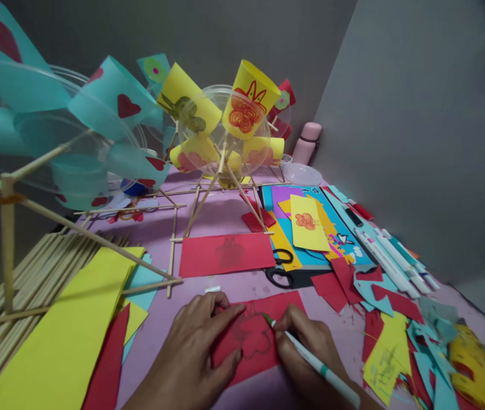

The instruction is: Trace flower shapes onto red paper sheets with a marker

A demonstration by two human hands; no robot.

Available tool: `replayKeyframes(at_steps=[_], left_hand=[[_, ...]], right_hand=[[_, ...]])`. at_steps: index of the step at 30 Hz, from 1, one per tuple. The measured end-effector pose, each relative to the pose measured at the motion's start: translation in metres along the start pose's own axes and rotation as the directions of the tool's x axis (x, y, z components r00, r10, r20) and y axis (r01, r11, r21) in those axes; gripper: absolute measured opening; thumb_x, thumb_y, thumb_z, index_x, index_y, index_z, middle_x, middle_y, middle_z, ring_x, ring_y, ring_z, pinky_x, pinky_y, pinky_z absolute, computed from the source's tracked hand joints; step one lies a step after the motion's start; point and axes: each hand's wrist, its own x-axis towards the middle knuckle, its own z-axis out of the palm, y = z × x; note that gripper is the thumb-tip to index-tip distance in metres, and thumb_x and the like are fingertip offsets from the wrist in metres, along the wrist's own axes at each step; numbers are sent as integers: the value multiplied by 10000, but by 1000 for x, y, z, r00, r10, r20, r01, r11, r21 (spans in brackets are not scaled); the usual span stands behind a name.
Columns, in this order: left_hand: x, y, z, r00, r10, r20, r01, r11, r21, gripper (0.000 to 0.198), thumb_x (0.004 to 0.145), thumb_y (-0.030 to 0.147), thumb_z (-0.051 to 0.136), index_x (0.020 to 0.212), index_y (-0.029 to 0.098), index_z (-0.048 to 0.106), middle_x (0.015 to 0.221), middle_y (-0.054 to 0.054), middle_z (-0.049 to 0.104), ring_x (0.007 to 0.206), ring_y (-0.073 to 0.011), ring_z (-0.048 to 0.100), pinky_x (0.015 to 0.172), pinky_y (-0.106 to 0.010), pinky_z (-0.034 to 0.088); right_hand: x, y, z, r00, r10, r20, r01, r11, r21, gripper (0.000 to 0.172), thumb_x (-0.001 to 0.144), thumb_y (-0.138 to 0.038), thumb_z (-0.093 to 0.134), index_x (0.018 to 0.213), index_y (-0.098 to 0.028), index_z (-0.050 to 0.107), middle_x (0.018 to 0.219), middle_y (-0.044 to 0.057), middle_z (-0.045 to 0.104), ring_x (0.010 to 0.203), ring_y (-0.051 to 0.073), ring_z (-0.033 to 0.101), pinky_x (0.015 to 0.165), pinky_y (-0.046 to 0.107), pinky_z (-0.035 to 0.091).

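A red paper strip (248, 364) lies on the table right in front of me, with a dark butterfly outline on it. My left hand (202, 341) rests on its left part, thumb and fingers spread and holding nothing. In my right hand (306, 341) is a white felt-tip pen (310, 360) with a green band, its green tip at the upper right of the drawn wing. Just beyond, a second red paper strip (227, 253) bears a dark butterfly. Black-handled scissors (282, 277) lie at its right end.
Stick-and-plastic wheel models with yellow cups (251, 102) and blue cups (111, 99) stand behind. Wooden sticks (32, 267) and yellow paper (60, 324) lie left. Right are a patterned book (340, 228), markers (391, 256), paper scraps (390, 356) and a pink bottle (307, 143) by the wall.
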Motion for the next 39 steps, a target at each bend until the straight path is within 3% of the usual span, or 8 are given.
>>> replayKeyframes(at_steps=[14, 20, 39], left_hand=[[1, 0, 1, 999, 21, -25, -21, 1000, 16, 442, 788, 311, 582, 1228, 295, 537, 1180, -55, 546, 1052, -263, 527, 825, -393, 488], [0, 0, 0, 1000, -3, 6, 3, 1000, -4, 450, 790, 292, 578, 1238, 298, 537, 1180, -57, 548, 1063, -263, 522, 861, -399, 472], [1, 1, 0, 1000, -5, 25, 5, 1000, 1, 446, 797, 283, 574, 1240, 296, 525, 1186, -56, 536, 1080, -258, 511, 870, -404, 462]], right_hand=[[-2, -2, -3, 993, 114, 39, -118, 988, 105, 39, 660, -213, 384, 639, -243, 397, 466, -72, 372, 408, 125, 382, 443, 237, 268], [-3, 0, -3, 988, 146, 52, -151, 982, 117, 56, 626, -192, 372, 620, -244, 390, 471, -66, 380, 417, 121, 393, 446, 230, 287], [-3, 0, -2, 992, 113, 63, -123, 971, 203, 49, 609, -229, 361, 570, -231, 392, 452, -80, 321, 418, 99, 304, 435, 235, 205]])
